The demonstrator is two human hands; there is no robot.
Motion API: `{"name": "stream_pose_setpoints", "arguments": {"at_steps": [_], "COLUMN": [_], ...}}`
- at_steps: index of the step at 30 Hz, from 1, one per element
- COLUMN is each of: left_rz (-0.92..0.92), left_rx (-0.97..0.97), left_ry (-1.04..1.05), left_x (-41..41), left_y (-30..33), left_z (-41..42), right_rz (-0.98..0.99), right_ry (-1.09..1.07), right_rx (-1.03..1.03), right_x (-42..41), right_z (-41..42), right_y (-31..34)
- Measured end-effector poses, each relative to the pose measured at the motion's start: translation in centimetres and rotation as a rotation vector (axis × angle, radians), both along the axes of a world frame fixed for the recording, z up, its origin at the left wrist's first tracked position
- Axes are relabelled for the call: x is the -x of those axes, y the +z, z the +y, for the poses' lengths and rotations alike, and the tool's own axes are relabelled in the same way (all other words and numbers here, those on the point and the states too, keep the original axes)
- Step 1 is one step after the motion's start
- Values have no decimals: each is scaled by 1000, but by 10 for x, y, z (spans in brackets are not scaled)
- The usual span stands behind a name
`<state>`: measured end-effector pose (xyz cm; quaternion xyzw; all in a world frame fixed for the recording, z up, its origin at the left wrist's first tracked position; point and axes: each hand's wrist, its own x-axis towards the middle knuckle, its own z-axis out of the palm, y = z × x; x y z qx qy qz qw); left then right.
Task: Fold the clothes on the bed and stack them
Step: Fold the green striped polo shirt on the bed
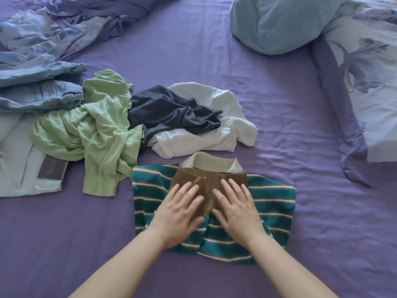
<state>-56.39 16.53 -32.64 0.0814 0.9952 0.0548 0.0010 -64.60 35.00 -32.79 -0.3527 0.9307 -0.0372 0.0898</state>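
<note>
Lower centre: left hand [179, 214] & right hand [237, 209], fingers flat, gripping nothing, press folded striped shirt [272, 203]; best smooth outward before stacking.

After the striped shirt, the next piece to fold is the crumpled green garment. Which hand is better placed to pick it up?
Probably the left hand. The green garment lies on its side of the striped shirt, with no crossing needed. The right hand would have to reach over the left. Both now rest flat on the shirt.
</note>
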Motion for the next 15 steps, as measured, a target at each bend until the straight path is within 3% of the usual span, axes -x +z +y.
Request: {"name": "stream_pose_setpoints", "arguments": {"at_steps": [2,4,8,15], "left_rz": [-180,-301,-387,-511], "left_rx": [49,67,72,154], "left_ry": [19,116,243,355], "left_x": [-4,-2,4,19], "left_y": [-10,-20,-40,-18], "left_z": [7,8,2,7], "right_rz": [-80,-83,-102,-200], "right_ry": [15,-13,-51,-84], "right_rx": [-163,-185,-208,-309], "right_x": [-2,-2,4,16], "right_z": [2,5,11,12], "right_y": [-13,-26,-38,-27]}}
